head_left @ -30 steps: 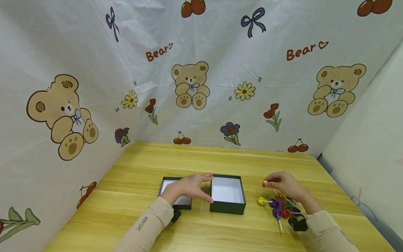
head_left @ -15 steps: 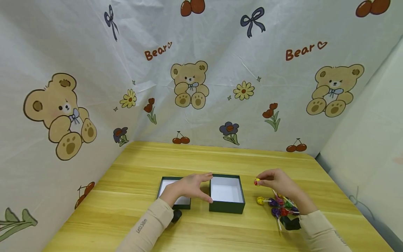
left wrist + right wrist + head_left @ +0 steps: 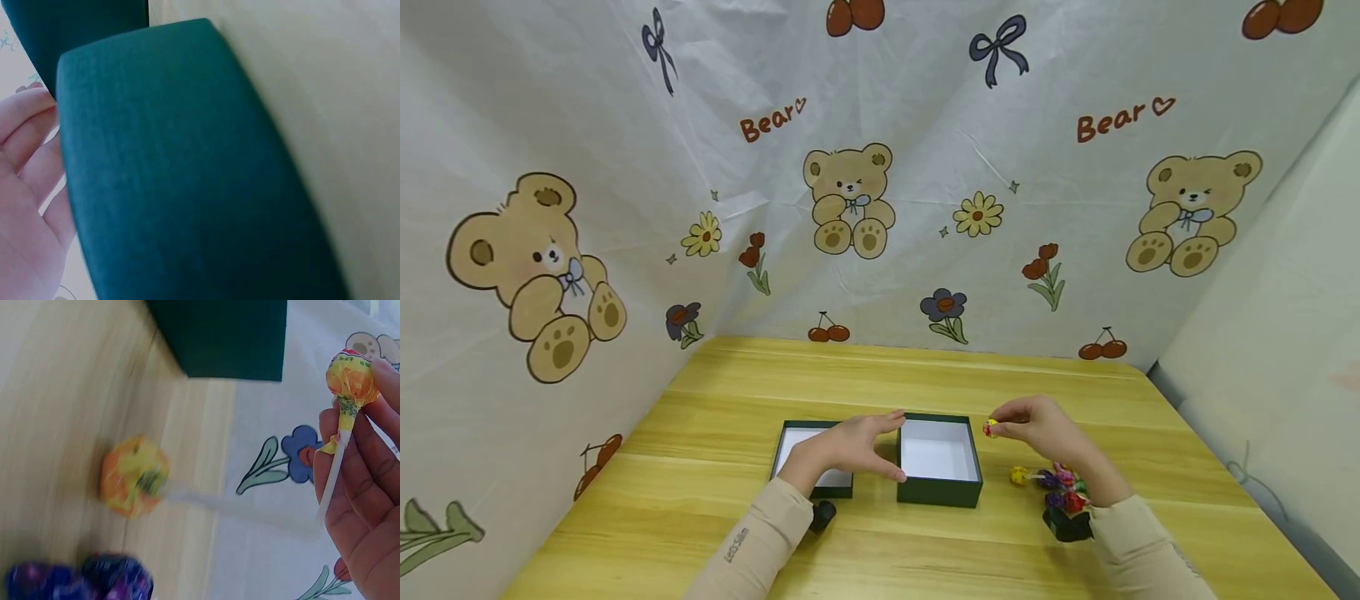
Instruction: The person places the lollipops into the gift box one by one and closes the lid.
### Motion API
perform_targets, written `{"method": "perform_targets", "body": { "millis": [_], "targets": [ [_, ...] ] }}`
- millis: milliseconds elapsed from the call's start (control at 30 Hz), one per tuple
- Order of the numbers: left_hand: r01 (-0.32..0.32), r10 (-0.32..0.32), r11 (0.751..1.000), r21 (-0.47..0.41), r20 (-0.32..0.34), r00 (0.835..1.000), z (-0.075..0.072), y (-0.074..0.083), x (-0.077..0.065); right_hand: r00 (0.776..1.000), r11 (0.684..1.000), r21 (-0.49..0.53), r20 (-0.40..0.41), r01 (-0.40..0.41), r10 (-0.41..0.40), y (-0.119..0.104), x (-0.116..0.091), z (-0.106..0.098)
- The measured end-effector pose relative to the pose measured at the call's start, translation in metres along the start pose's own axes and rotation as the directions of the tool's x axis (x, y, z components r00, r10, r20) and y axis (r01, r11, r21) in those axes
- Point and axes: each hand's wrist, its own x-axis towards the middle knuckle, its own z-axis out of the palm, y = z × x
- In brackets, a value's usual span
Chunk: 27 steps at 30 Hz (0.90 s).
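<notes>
My right hand point(image 3: 1047, 429) pinches the yellow-wrapped head of a lollipop point(image 3: 352, 378) between thumb and fingers. Its white stick runs down across the palm in the right wrist view. The held candy is just right of an open dark green box point(image 3: 938, 493) with a white inside. At that box's left side, my left hand point(image 3: 859, 443) is spread, fingertips by the back corner and thumb by the front corner. Beneath the left wrist lies a shallow green lid point(image 3: 787, 446), white inside, partly covered by the hand. In the left wrist view the green side point(image 3: 181, 162) fills the middle.
A loose pile of wrapped lollipops point(image 3: 1066, 500), purple, red and pink, lies under the right forearm, partly hidden. A yellow lollipop point(image 3: 1018, 475) points toward the box. A bear-print cloth point(image 3: 880, 300) hangs behind and left of the wooden table point(image 3: 700, 533).
The right hand has moved left from over the pile toward the box, carrying the yellow lollipop. The left hand stays by the box. The camera view has shifted slightly.
</notes>
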Motion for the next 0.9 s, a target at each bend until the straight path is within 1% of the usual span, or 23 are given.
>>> {"method": "perform_targets", "body": {
  "millis": [100,233,433,600,800,900],
  "targets": [
    [-0.007,0.007,1.0,-0.014,-0.001,1.0,0.001,-0.001,0.0,1.0,1.0,0.014,0.009,-0.001,0.0,-0.006,0.002,0.004],
    [0.003,-0.003,1.0,-0.011,0.002,1.0,0.001,0.001,-0.001,1.0,1.0,0.025,0.013,-0.006,0.006,-0.011,0.005,0.012],
    [0.017,-0.017,1.0,0.001,0.005,1.0,0.001,0.003,0.0,0.999,0.999,0.011,0.01,0.03,-0.03,-0.02,0.011,0.025],
    [0.022,-0.022,1.0,-0.01,0.001,1.0,0.001,0.004,-0.001,0.998,0.998,0.013,0.021,0.058,-0.058,-0.028,0.017,0.037],
    [0.036,-0.036,0.999,-0.012,-0.001,0.999,0.002,0.002,-0.001,0.992,0.992,0.052,0.051,0.114,-0.117,-0.032,0.023,0.052],
    [0.031,-0.031,0.999,-0.007,-0.004,0.999,0.001,0.003,-0.001,0.992,0.99,0.091,0.05,0.111,-0.116,-0.035,0.025,0.057]
  ]
}}
